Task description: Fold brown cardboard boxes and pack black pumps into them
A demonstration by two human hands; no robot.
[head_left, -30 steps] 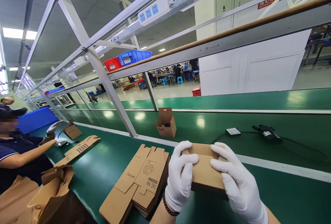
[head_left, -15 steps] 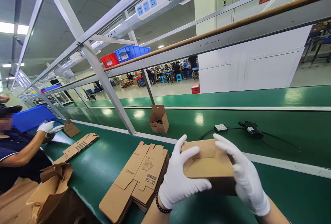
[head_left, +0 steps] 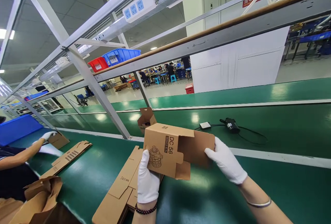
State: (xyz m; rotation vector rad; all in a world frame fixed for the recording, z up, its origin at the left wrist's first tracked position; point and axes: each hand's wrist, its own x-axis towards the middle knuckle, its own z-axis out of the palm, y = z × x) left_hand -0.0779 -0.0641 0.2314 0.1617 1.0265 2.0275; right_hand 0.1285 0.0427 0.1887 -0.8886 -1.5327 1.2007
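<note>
A small brown cardboard carton (head_left: 168, 150), printed "DC 56" with a line drawing, is held up above the green bench. My left hand (head_left: 148, 179), in a white glove, grips its lower left side from below. On the right, my gloved right hand (head_left: 226, 161) pinches an open end flap. The carton's end flaps stand open toward the right. Under my left hand lies a stack of flat carton blanks (head_left: 121, 191).
A second open carton (head_left: 146, 118) stands on the green conveyor belt (head_left: 271, 127), partly hidden. A black device with a cable (head_left: 231, 125) lies on the belt. At the left a gloved co-worker's hand (head_left: 48, 135) rests by another carton; brown paper bags (head_left: 38, 200) sit nearby.
The carton has been turned so its printed side faces me and lifted to the left. My left hand shifted beneath it and my right hand went to the end flap.
</note>
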